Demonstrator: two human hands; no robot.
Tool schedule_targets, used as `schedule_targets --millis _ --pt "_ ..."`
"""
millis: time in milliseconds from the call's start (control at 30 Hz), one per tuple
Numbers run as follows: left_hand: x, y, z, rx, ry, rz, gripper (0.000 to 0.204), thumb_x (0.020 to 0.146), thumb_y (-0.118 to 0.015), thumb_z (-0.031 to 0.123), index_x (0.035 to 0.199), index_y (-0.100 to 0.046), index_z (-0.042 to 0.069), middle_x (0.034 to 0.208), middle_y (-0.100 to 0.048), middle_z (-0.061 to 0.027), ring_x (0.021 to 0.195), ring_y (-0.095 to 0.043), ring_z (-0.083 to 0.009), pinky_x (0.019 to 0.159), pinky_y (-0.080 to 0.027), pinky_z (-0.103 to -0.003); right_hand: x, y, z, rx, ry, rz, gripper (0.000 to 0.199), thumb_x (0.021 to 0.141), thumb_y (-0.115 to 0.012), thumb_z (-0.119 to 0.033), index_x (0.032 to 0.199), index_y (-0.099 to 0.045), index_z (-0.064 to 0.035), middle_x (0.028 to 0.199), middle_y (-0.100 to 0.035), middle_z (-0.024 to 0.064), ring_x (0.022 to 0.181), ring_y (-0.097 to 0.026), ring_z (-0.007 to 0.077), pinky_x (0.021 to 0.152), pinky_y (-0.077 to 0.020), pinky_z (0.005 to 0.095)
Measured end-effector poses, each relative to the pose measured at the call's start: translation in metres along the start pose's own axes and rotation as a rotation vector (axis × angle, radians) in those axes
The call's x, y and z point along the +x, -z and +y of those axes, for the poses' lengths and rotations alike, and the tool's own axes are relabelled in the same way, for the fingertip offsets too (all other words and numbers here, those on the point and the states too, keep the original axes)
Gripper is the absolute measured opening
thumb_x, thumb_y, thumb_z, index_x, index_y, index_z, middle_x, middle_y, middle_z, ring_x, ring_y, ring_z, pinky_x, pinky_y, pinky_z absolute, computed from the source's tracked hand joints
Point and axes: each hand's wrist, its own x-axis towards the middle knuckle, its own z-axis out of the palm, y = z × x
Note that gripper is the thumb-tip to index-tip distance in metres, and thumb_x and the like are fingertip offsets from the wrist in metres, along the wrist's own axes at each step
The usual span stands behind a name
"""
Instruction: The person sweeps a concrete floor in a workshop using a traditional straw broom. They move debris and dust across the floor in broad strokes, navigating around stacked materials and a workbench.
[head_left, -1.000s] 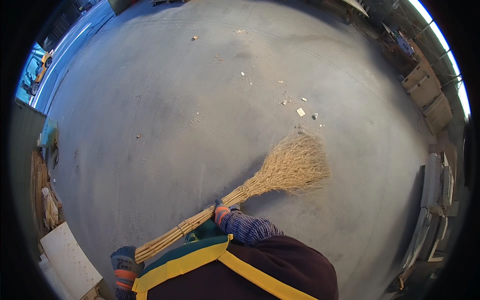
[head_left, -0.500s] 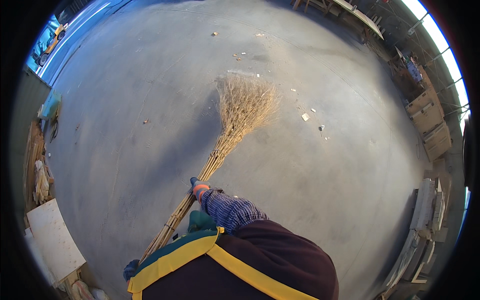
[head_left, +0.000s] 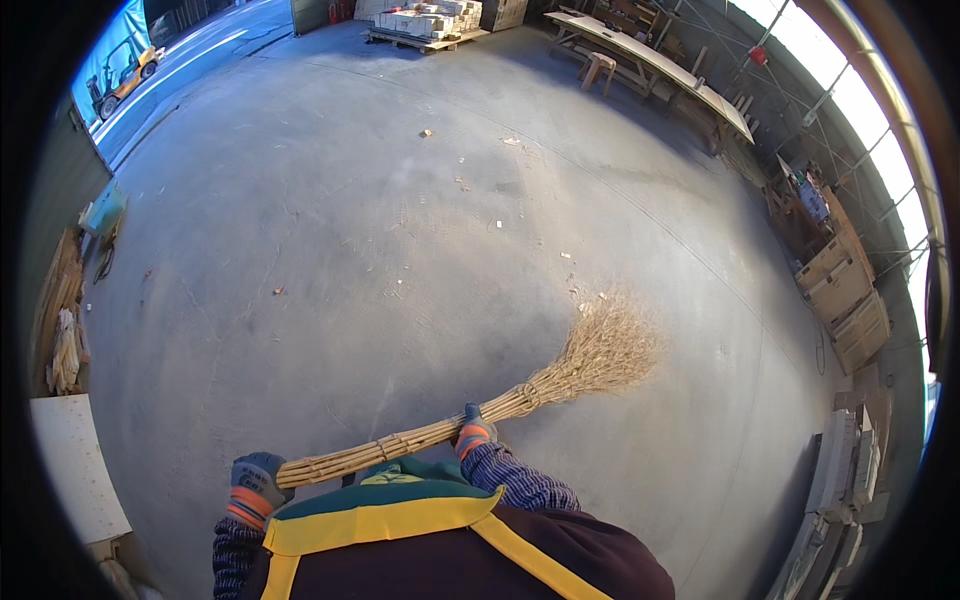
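Note:
A long twig broom point(head_left: 430, 436) lies across the front of my body, its handle end at the left and its bushy twigs fanned out low over the floor at the right. My left hand point(head_left: 258, 478), in a grey glove with an orange cuff, is closed round the handle's end. Farther along the shaft, my right hand point(head_left: 474, 428), gloved alike, grips it below the twig head. Small scraps of debris point(head_left: 587, 302) lie beside the bristles, partly covered by them. Whether the bristle tips touch the floor is hard to tell.
Scattered chips point(head_left: 428, 133) dot the concrete floor point(head_left: 330, 220) ahead. A long workbench point(head_left: 650, 65) and a stool point(head_left: 598, 70) stand far right, a loaded pallet point(head_left: 425, 28) at the back. Cardboard boxes point(head_left: 838, 285) and stacked boards line the right; a white panel point(head_left: 78, 465) leans left. Outside is a forklift point(head_left: 125, 80).
The broom has swung from pointing ahead to pointing right, its head sweeping right and nearer. My left hand has risen into fuller view, and my right hand has moved right. The view has tilted up.

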Motion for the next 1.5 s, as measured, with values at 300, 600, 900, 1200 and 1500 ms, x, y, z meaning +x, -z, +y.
schedule_targets --millis 300,600,900,1200,1500 --pt "0.132 0.067 0.194 0.305 -0.339 0.067 0.035 0.063 -0.073 0.035 0.087 -0.058 0.014 0.084 -0.057 -0.0037 0.08 -0.056 -0.0192 0.073 -0.043 -0.034 0.104 0.118 -0.127 0.555 -0.503 -0.205 0.047 0.085 -0.055 -0.047 0.102 -0.055 -0.0032 0.097 -0.061 0.0136 0.089 -0.058 0.0303 0.088 -0.0483 0.045" --pt "0.075 0.089 0.207 0.148 0.075 -0.02 0.026 0.06 -0.07 0.021 0.082 -0.058 0.014 0.078 -0.058 -0.0058 0.075 -0.057 -0.0255 0.069 -0.042 -0.038 0.116 0.064 -0.059 0.328 -0.675 -0.264 0.023 0.085 -0.063 -0.03 0.092 -0.059 -0.0083 0.084 -0.062 0.0067 0.08 -0.059 0.0246 0.081 -0.0502 0.039" --pt "-0.004 0.079 0.19 0.079 0.458 0.055 0.025 0.058 -0.069 0.017 0.08 -0.058 0.011 0.07 -0.057 -0.0097 0.067 -0.057 -0.0313 0.058 -0.043 -0.042 0.086 -0.07 0.016 -0.35 -0.714 -0.411 0.058 0.086 -0.056 -0.049 0.116 -0.052 0.0005 0.102 -0.062 0.0136 0.081 -0.062 0.0276 0.073 -0.0513 0.0424" --pt "-0.089 -0.03 0.104 -0.205 0.735 -0.103 0.025 0.066 -0.069 0.025 0.087 -0.063 0.012 0.079 -0.063 -0.0109 0.074 -0.06 -0.0335 0.061 -0.048 -0.042 0.01 -0.147 -0.057 -0.698 -0.535 -0.584 0.064 0.081 -0.061 -0.051 0.116 -0.053 0.0015 0.1 -0.062 0.0145 0.077 -0.063 0.0273 0.066 -0.0501 0.0429" --pt "-0.057 -0.091 0.033 -0.412 0.485 -0.011 0.019 0.07 -0.065 0.016 0.089 -0.066 0.011 0.083 -0.064 -0.013 0.077 -0.061 -0.0339 0.067 -0.049 -0.041 -0.003 -0.128 -0.118 -0.82 -0.191 -0.32 0.063 0.083 -0.057 -0.047 0.122 -0.05 0.0023 0.115 -0.059 0.0179 0.088 -0.06 0.0285 0.075 -0.0464 0.0429"
